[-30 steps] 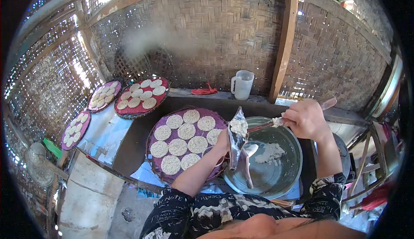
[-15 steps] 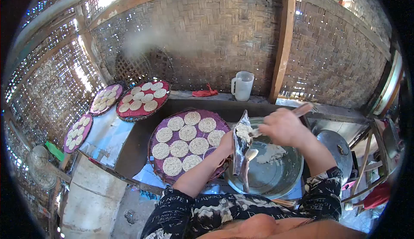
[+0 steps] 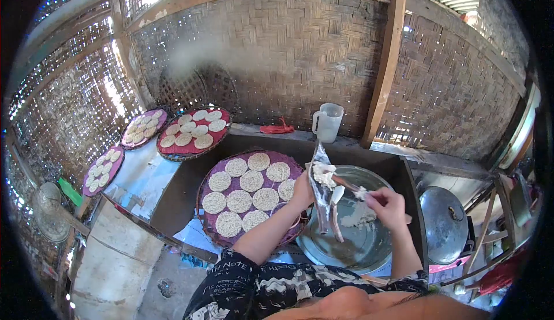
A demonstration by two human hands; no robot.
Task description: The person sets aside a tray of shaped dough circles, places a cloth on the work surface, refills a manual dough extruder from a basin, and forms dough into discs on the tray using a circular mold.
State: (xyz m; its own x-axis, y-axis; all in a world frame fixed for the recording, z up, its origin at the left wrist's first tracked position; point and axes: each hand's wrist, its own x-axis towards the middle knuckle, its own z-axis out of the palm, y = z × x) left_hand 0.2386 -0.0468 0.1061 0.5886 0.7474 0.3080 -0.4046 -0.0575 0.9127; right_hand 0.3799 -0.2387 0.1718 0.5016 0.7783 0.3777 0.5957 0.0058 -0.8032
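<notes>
My left hand [image 3: 302, 191] is closed around a long, dark, shiny press-like tool [image 3: 321, 211], held tilted over the basin. White dough [image 3: 324, 174] is heaped on its upper part, and a second wooden arm [image 3: 336, 222] hangs beside it. The fingers of my right hand [image 3: 389, 209] are closed on a wooden-handled tool [image 3: 348, 185], whose far end reaches the heaped dough. A bit of dough [image 3: 361, 193] clings near the fingertips. Below both hands sits a wide grey-green basin [image 3: 323, 253], with more dough [image 3: 359, 219] lying inside.
Left of the basin, a round tray with purple cloth [image 3: 203, 213] bears several flat white noodle discs [image 3: 239, 200]. Further trays, one with red cloth [image 3: 173, 125], stand at the back left. A plastic jug [image 3: 330, 124] is on the ledge. A lidded pot [image 3: 443, 227] stands right.
My right hand has moved down and lower over the basin, turning the wooden-handled tool so its handle now slopes down to the right. My left hand still holds the dark tool.
</notes>
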